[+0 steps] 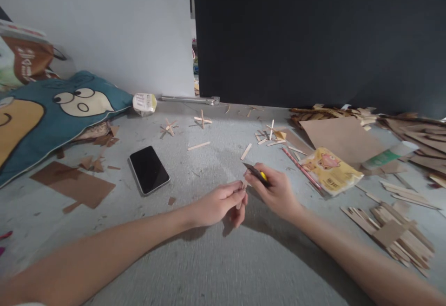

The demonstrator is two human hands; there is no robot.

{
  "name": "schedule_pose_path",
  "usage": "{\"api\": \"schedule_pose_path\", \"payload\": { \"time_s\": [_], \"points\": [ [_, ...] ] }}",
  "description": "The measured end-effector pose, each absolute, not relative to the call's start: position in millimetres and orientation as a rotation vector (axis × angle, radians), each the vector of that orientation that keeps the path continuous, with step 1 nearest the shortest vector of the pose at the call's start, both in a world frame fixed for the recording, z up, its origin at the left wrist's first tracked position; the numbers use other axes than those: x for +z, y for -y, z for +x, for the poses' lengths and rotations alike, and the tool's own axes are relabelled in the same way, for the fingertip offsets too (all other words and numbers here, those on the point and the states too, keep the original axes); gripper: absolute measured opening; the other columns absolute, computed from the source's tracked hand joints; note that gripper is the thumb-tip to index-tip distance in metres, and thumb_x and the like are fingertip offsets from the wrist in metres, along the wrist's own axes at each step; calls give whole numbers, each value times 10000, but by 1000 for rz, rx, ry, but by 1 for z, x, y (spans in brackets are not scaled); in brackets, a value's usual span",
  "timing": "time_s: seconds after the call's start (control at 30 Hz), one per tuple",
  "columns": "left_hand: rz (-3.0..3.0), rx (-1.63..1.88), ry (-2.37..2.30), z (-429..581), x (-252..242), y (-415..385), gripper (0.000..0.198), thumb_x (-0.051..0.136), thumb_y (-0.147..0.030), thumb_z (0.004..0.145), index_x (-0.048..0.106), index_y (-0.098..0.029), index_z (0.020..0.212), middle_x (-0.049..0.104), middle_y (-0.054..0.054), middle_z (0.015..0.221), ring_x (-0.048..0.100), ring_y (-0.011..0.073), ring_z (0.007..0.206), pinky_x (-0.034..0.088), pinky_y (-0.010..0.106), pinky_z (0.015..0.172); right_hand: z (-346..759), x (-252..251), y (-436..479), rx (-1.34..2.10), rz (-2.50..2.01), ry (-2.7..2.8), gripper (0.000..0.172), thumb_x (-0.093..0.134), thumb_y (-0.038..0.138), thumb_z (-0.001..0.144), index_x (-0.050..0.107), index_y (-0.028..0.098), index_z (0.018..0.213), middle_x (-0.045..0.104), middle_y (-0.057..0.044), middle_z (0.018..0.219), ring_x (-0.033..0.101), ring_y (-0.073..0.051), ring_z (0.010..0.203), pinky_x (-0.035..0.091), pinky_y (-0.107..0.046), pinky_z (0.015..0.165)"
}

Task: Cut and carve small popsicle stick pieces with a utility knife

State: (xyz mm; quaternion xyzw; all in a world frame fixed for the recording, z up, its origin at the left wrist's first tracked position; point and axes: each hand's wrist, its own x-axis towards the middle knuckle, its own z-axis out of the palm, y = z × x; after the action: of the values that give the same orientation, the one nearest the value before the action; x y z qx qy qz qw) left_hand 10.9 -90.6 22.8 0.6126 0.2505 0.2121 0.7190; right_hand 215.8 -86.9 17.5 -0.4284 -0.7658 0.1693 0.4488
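My right hand (277,192) is closed around a black and yellow utility knife (258,174), its dark blade pointing up and to the left. Beside it, my left hand (221,204) pinches a short wooden stick (239,204), mostly hidden by the fingers. The two hands nearly meet above the grey table. Just beyond them lie a loose wooden stick (245,151) and another flat stick (198,146). Farther back are crossed-stick pieces: one at the left (169,127), one in the middle (202,119) and one at the right (271,130).
A phone (149,170) and brown cardboard (75,185) lie at left, by a blue cushion (69,115). At right are a yellow packet (330,171), a red striped straw (302,168), a glue stick (390,154) and a banded stick bundle (390,234). A dark panel (313,36) stands behind.
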Motion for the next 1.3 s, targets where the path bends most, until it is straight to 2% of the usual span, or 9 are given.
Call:
{"api": "schedule_pose_path", "payload": {
  "time_s": [0.13, 0.3, 0.4, 0.5, 0.67, 0.8, 0.93, 1.13, 1.3],
  "points": [
    [1513, 567, -576, 11, 26, 88, 445, 459, -541, 1054, 563, -190, 802, 666, 62, 773, 584, 171, 734, 455, 318, 741, 208, 27, 91, 653, -1103, 1883, 325, 555, 386, 1017, 517, 227, 737, 525, 48, 573, 474, -115, 508, 376, -244, 501],
    [1513, 621, -655, 12, 23, 84, 461, 544, -601, 1011, 623, -177, 849, 616, 15, 715, 515, 135, 643, 423, 287, 652, 209, 28, 88, 778, -1108, 1936, 356, 530, 438, 1039, 502, 228, 753, 570, 36, 591, 527, -127, 538, 410, -243, 532],
    [1410, 636, -633, 12, 17, 80, 502, 593, -660, 962, 607, -173, 836, 643, 23, 721, 545, 122, 611, 450, 278, 627, 214, 21, 84, 669, -1106, 1944, 237, 508, 421, 1053, 563, 229, 926, 637, 28, 667, 581, -135, 561, 437, -230, 540],
    [1310, 688, -641, 10, 15, 73, 481, 666, -644, 925, 588, -174, 862, 657, 17, 684, 574, 117, 567, 450, 262, 577, 222, 12, 81, 406, -1073, 1986, 135, 478, 345, 1064, 557, 245, 1110, 700, 3, 786, 618, -144, 582, 460, -232, 552],
    [1185, 747, -573, 6, 15, 63, 465, 782, -555, 877, 473, -212, 929, 740, 46, 729, 664, 151, 575, 456, 253, 544, 231, 3, 77, 5, -861, 2068, 151, 444, 212, 1066, 589, 245, 1040, 664, -21, 759, 610, -164, 608, 484, -256, 600],
    [1110, 708, -555, 5, 9, 60, 428, 723, -545, 922, 459, -209, 908, 757, 101, 791, 715, 190, 647, 459, 266, 561, 231, 5, 77, -83, -809, 2086, 196, 428, 128, 1047, 594, 231, 1042, 676, -49, 803, 622, -188, 685, 494, -287, 650],
    [1230, 702, -667, 4, 4, 57, 469, 605, -632, 952, 537, -191, 808, 632, 19, 638, 593, 137, 544, 412, 258, 534, 232, 5, 76, -120, -771, 2183, 224, 433, 94, 1020, 621, 211, 1055, 694, -66, 815, 625, -205, 706, 494, -324, 677],
    [1746, 612, -809, -5, 19, 48, 395, 716, -532, 893, 667, -164, 759, 601, 8, 679, 542, 137, 640, 398, 264, 614, 236, 3, 72, -212, -664, 2344, 273, 422, 42, 1003, 631, 208, 1064, 696, -58, 824, 620, -197, 724, 485, -332, 703],
    [1626, 556, -792, -11, 23, 41, 377, 679, -529, 919, 658, -163, 830, 561, -21, 561, 498, 116, 516, 379, 255, 553, 237, 1, 71, -145, -686, 2333, 312, 414, 29, 981, 659, 205, 1064, 719, -86, 900, 646, -212, 800, 488, -345, 724]
  ]
}}
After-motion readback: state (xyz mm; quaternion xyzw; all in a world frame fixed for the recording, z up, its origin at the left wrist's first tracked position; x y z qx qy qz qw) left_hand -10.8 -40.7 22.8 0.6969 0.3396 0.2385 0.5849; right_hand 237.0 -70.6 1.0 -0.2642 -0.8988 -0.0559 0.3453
